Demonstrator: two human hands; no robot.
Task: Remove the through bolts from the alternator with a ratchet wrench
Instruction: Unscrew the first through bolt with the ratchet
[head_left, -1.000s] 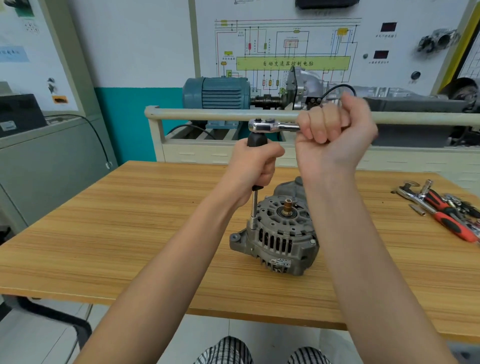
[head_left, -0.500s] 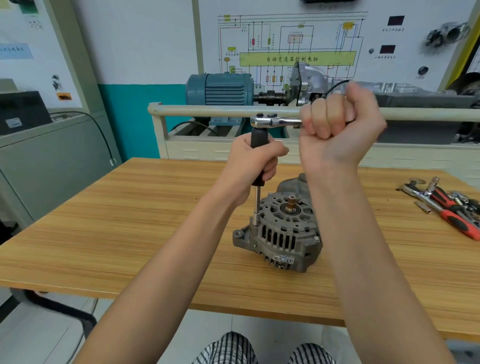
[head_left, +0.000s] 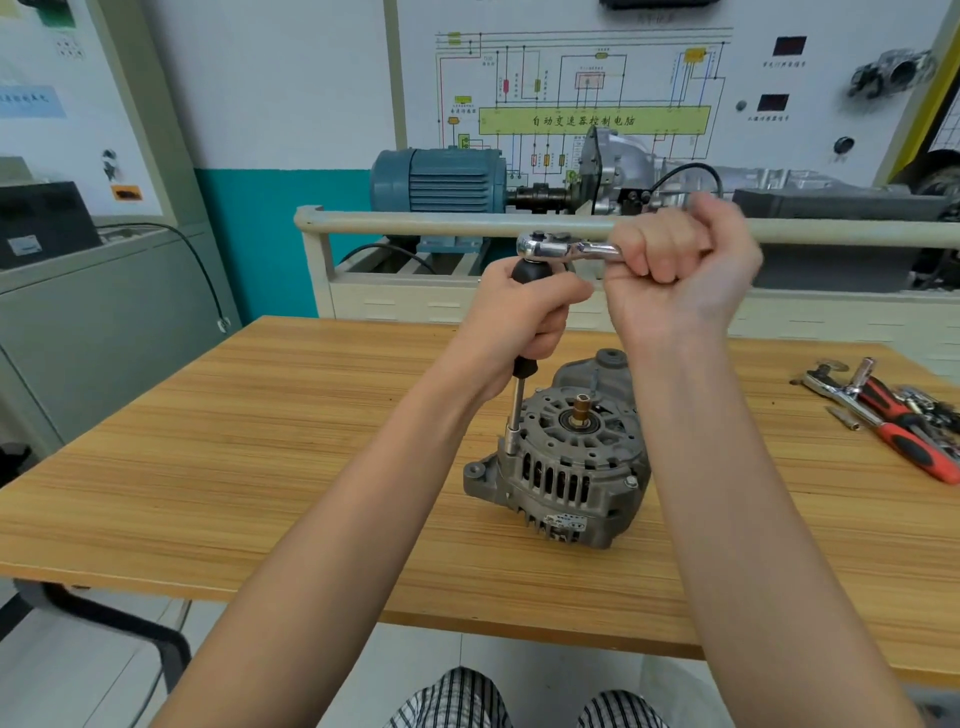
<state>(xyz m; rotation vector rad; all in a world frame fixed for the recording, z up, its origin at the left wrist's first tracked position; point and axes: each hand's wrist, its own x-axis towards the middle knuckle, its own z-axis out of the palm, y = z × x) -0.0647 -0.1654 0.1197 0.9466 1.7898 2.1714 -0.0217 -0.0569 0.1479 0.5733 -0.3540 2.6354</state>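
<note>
The right hand (head_left: 680, 275) grips the ratchet wrench (head_left: 566, 247) by its handle and has swung a little toward the person compared with a second ago, while the chrome head stays in much the same spot above the left hand (head_left: 524, 322); that reads as one stroke of the ratchet, so a through bolt is probably being backed out, though none is yet seen free. The left hand is wrapped around the black grip of the extension bar (head_left: 517, 410), which drops straight below it to a socket seated on the near-left edge of the alternator (head_left: 563, 467). The alternator stands on the wooden desk (head_left: 260, 467), just under both hands. Red-handled tools (head_left: 893, 421) lie on the desk well out to the right of the right hand. Beyond the hands stand a blue motor (head_left: 441, 179) and a wiring-diagram panel (head_left: 592, 93).
</note>
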